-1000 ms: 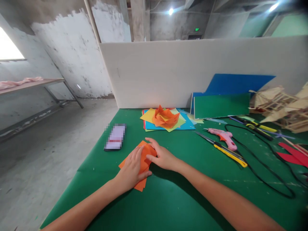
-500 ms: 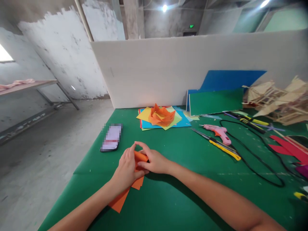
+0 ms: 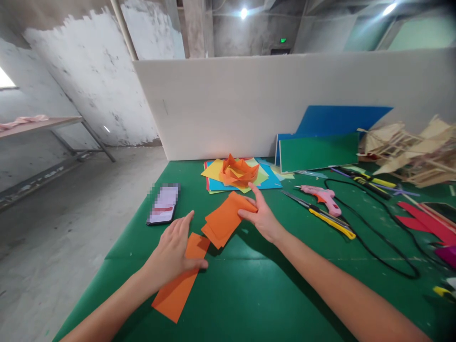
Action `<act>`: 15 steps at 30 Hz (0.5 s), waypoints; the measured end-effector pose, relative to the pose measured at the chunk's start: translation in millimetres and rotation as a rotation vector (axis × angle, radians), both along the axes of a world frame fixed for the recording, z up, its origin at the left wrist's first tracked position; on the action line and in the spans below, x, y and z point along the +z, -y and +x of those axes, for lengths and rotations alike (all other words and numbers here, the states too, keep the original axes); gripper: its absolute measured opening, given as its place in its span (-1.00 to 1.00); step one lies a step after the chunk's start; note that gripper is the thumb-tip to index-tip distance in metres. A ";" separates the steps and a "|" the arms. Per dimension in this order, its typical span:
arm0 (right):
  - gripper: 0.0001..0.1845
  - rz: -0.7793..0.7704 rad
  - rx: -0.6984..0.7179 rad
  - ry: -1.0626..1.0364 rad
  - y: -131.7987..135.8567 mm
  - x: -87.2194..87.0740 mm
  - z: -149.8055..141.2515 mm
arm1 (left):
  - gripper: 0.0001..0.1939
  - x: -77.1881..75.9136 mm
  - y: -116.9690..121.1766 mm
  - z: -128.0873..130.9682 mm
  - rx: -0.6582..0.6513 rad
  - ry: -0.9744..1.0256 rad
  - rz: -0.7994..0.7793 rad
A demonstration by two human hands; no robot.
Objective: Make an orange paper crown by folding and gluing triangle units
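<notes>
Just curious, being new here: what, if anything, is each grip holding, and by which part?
The right grip holds the stacked orange sheets by their right-hand end. The left grip, open over the orange strip, shows no hold.

Looks forward and down from head height, near left hand (image 3: 170, 251) and right hand (image 3: 264, 214), across table (image 3: 249, 294) to panel (image 3: 221, 107).

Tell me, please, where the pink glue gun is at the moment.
In the head view, the pink glue gun lies right of centre on the green tabletop, just beyond the yellow utility knife and in front of the green board.
</notes>
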State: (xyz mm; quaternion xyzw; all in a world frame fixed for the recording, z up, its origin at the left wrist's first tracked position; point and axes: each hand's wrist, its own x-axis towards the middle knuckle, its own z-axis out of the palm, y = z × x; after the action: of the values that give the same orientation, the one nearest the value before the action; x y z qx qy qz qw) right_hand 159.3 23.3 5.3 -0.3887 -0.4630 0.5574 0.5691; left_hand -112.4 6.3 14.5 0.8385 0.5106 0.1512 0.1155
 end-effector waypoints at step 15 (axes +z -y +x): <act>0.20 -0.020 0.278 -0.114 -4.1 5.3 14.9 | -0.52 -19.7 -35.5 55.7 -0.189 0.329 0.000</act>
State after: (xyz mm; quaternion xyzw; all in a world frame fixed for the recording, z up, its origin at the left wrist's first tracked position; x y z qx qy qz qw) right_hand 174.2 27.4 10.6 -0.2942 -0.4738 0.6564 0.5080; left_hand -56.7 41.8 -5.2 0.8467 0.4037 0.2748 0.2112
